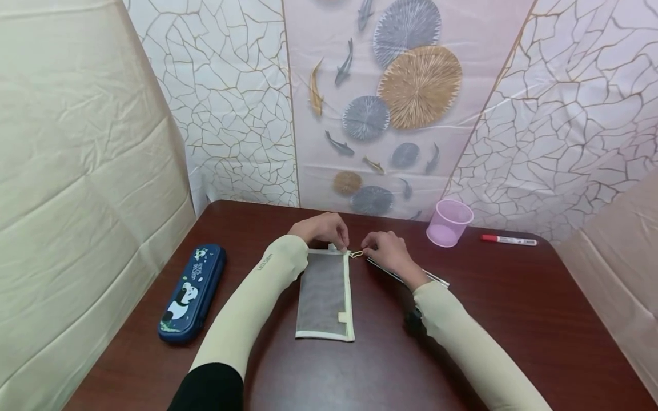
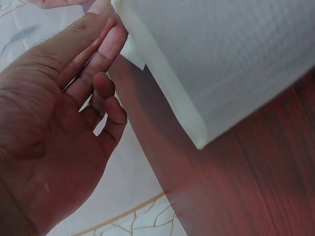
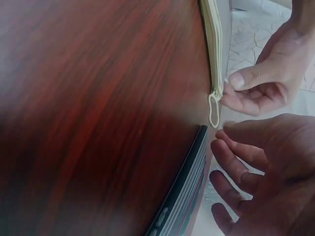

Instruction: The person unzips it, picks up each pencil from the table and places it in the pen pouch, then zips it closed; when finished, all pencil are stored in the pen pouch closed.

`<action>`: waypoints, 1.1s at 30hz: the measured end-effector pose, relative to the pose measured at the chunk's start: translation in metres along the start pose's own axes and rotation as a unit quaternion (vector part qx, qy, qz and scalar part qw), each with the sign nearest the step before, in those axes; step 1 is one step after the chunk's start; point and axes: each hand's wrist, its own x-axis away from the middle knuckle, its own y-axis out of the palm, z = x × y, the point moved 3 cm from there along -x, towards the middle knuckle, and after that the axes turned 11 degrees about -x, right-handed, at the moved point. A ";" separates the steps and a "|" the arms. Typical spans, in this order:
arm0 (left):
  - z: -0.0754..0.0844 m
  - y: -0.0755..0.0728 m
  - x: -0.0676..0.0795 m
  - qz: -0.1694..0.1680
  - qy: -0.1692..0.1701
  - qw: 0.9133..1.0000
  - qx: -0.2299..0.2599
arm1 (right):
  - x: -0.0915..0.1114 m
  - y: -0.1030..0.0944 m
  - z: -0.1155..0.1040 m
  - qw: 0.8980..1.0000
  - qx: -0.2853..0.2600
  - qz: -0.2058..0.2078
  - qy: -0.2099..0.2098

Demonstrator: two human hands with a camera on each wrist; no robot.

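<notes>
A grey mesh zip pouch (image 1: 323, 294) with cream edging lies on the table, a small cord loop (image 3: 213, 110) at its far right corner. My left hand (image 1: 325, 228) pinches the pouch's far edge by that corner, thumb against index finger; the other fingers are bent loosely in the left wrist view. From the right, my right hand (image 1: 388, 250) brings thumb and index fingertips together at the loop's free end and appears to pinch it. Below this hand lies a long, narrow, black-edged item (image 3: 179, 191) with striped layers, partly hidden in the head view.
A dark blue panda pencil case (image 1: 192, 292) sits at the left of the brown table (image 1: 514, 319). Toward the back right stand a pink translucent cup (image 1: 449, 222) and a red-capped marker (image 1: 509, 240). Patterned cloth hangs behind the table.
</notes>
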 end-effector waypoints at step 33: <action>0.030 -0.034 0.026 -0.070 0.082 0.993 0.043 | 0.037 -0.018 -0.045 0.979 0.007 0.088 -0.183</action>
